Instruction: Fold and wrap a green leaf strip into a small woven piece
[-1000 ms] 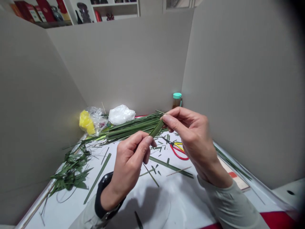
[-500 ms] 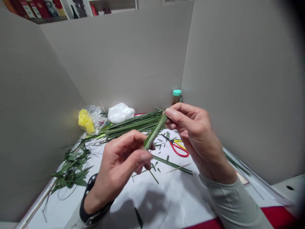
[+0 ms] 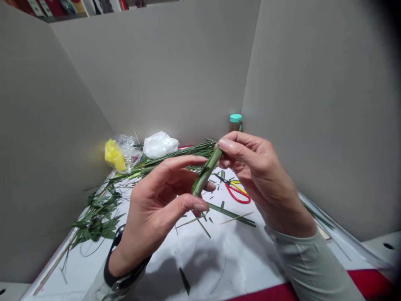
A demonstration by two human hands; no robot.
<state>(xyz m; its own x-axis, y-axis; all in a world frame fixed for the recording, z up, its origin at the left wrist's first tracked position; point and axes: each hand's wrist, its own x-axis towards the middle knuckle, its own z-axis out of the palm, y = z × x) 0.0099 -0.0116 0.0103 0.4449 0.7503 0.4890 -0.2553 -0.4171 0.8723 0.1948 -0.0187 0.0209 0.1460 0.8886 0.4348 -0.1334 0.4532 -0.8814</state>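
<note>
A rolled tube of green leaf [image 3: 206,171] stands tilted between my hands. My right hand [image 3: 250,171] pinches its upper end between thumb and fingers. My left hand [image 3: 159,207] cups the lower end, with its fingers curved loosely around the roll and its thumb below. The roll's inner layers are hidden. Under the roll lies a bundle of long, narrow green leaf strips [image 3: 175,158], partly behind my left fingers. Red-and-yellow-handled scissors [image 3: 234,189] rest on the white table [image 3: 75,267] just below my right hand, among cut green pieces [image 3: 230,215].
Leafy green sprigs [image 3: 97,219] lie at the table's left. A yellow bag [image 3: 114,155], a clear plastic bag [image 3: 128,146] and a white plastic bag [image 3: 159,144] sit at the back, near a teal-lidded jar [image 3: 235,123]. Grey partition walls [image 3: 313,104] surround the table.
The left hand has shifted up and its fingers have spread around the roll's lower end. The roll stands steeper, and the view has tilted slightly lower.
</note>
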